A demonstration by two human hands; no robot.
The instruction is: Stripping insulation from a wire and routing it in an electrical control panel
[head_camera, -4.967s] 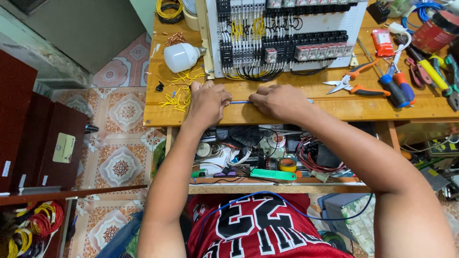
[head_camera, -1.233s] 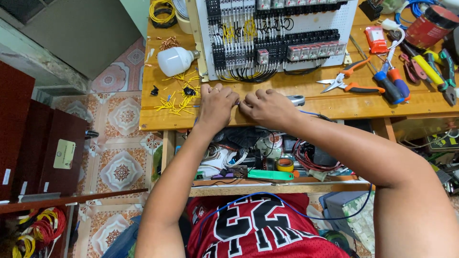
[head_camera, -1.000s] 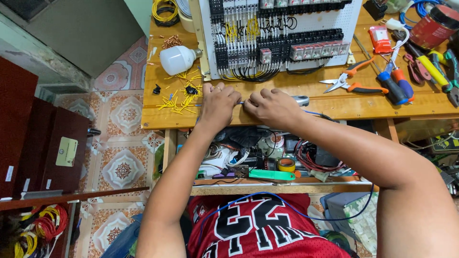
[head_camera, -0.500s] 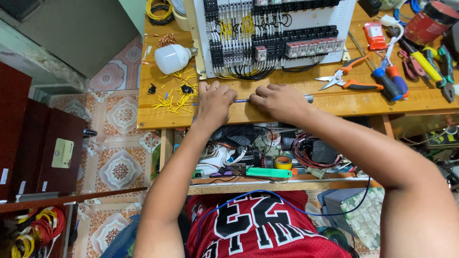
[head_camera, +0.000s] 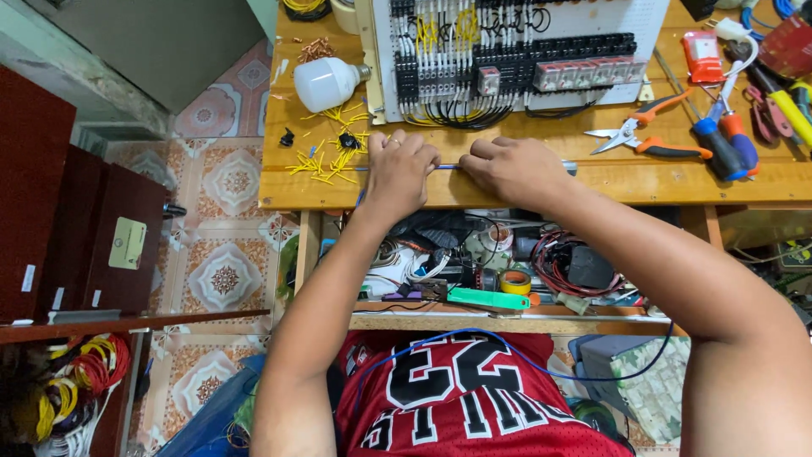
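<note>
Two hands at front edge of wooden worktop (head_camera: 524, 188): left hand (head_camera: 397, 169) and right hand (head_camera: 514, 167), fingers pinched on thin blue wire (head_camera: 448, 167) stretched between them. Wire not yet joined to control panel (head_camera: 516, 51); yellow wire offcuts (head_camera: 326, 156) scattered beside left hand.

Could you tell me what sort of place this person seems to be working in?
Probably a small home electrical workshop: a wired control panel stands on a wooden workbench, with hand tools and yellow wire offcuts beside it.
</note>
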